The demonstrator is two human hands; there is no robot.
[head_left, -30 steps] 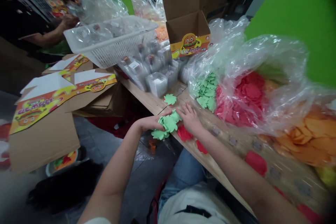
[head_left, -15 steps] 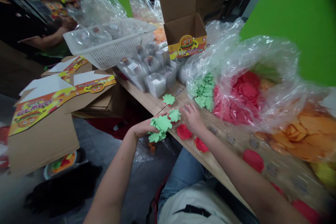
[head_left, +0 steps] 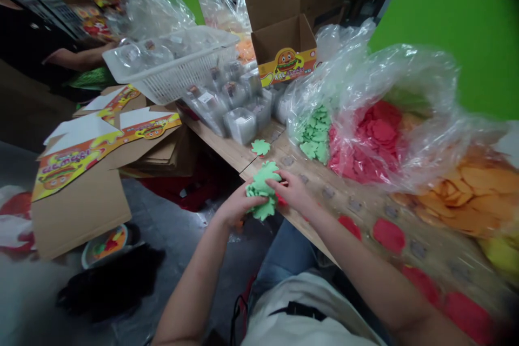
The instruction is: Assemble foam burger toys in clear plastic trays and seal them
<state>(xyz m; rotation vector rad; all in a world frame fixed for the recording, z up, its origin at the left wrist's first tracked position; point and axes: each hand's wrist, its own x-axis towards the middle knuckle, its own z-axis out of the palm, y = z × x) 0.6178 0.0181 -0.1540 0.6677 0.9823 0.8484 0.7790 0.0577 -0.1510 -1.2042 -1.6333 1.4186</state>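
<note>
My left hand [head_left: 235,206] is closed around a small stack of green scalloped pieces [head_left: 263,186], held over the table's front edge. From the other side my right hand [head_left: 295,192] meets the stack, its thumb and fingers pinching a green piece at the edge. Partly hidden under the hands lies a red piece [head_left: 281,200]. Farther back, a single green scalloped piece [head_left: 260,147] rests with red showing beneath it. More red pieces [head_left: 389,235] lie in a row along the table to the right.
Plastic bags hold green pieces [head_left: 314,132], red pieces [head_left: 371,146] and orange pieces [head_left: 466,200]. Clear containers [head_left: 241,124] stand beside a white basket [head_left: 174,73] and an open carton [head_left: 284,59]. Flattened printed cardboard [head_left: 81,205] is at left; another person's arm [head_left: 83,58] reaches behind.
My left hand has moved right with the green stack. My right hand has drawn back toward it and now pinches a green piece. The green piece near the table edge no longer shows separately.
</note>
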